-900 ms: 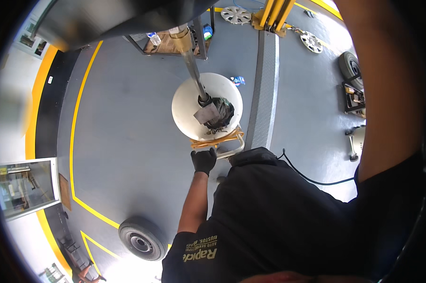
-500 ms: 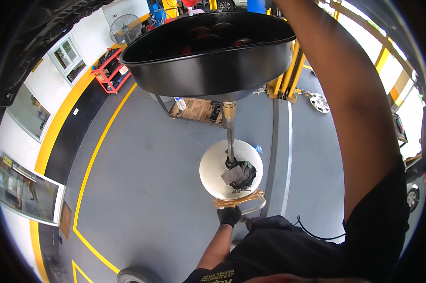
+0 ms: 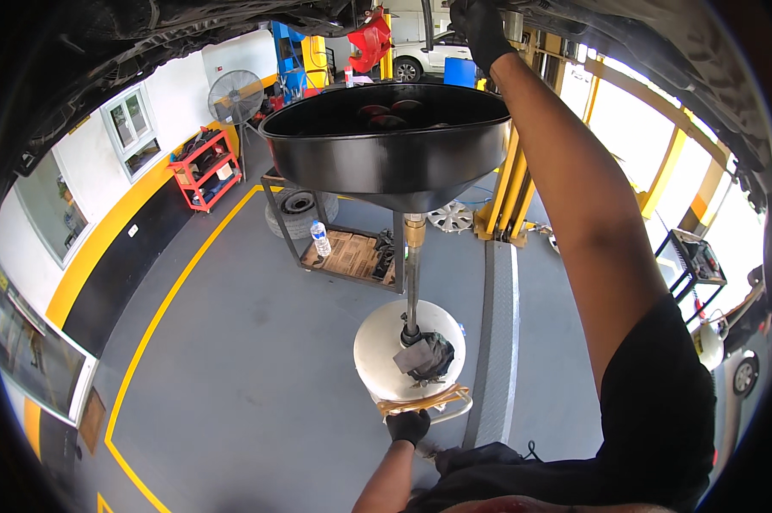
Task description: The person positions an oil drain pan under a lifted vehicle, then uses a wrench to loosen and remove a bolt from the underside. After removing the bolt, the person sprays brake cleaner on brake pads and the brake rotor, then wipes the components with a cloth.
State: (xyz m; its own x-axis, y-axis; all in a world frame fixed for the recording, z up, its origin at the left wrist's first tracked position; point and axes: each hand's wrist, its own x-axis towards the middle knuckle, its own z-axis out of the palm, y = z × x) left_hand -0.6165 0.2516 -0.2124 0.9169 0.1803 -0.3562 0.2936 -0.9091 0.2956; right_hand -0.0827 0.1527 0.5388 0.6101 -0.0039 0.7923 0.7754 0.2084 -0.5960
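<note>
Now the view has tipped upward, bringing the raised right hand (image 3: 482, 36) into sight near the vehicle's underside (image 3: 189, 36) — so the work seems to span overhead and below. Whether its gloved fingers grip anything, I cannot tell. The left hand (image 3: 409, 425) stays low, fingers curled around the white handle (image 3: 454, 415). Ahead — above the white tank (image 3: 374, 350), on its post (image 3: 413, 274) — stands the black pan (image 3: 386, 164).

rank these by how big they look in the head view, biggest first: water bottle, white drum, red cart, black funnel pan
1. Black funnel pan, though it looks nearer the camera than the others
2. White drum
3. Red cart
4. Water bottle
</note>
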